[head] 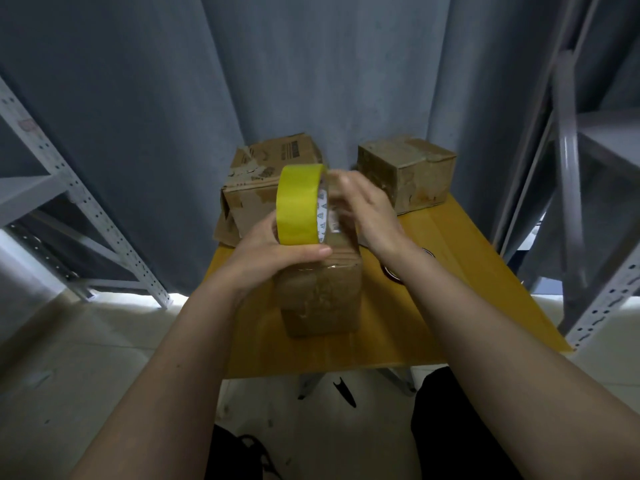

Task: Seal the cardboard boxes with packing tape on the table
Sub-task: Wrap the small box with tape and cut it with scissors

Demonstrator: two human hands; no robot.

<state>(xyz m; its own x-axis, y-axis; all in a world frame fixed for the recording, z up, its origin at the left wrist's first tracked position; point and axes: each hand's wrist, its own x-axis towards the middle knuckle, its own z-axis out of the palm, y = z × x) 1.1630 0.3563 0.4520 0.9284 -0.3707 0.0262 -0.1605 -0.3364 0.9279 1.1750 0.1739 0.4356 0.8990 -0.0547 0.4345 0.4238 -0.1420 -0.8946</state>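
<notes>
left hand (273, 252) wrapped around the lower rim of a yellow tape roll (298, 205), fingers clamped on it, thumb lying flat across the near side. roll held on edge, above the top far end of the near cardboard box (320, 296). right hand (367, 209) just right of the roll, blurred; fingers bent toward the roll's white core, cannot tell whether pinching a tape end or apart.

near box standing upright at the middle of the yellow worktop (460, 271), glossy tape already across its top near edge. bare worktop to its right and in front, up to the near edge. 2 more boxes at the far edge: a worn one with flaps (263, 181) far left, overhanging the left edge, and a squat one (408, 171) far right, well apart from the near box. a dark round thing (393, 271), partly hidden by the right forearm, lying on the worktop right of the near box.

grey curtain (173, 98) close behind the far edge. metal shelving uprights (588, 202) on both sides.
</notes>
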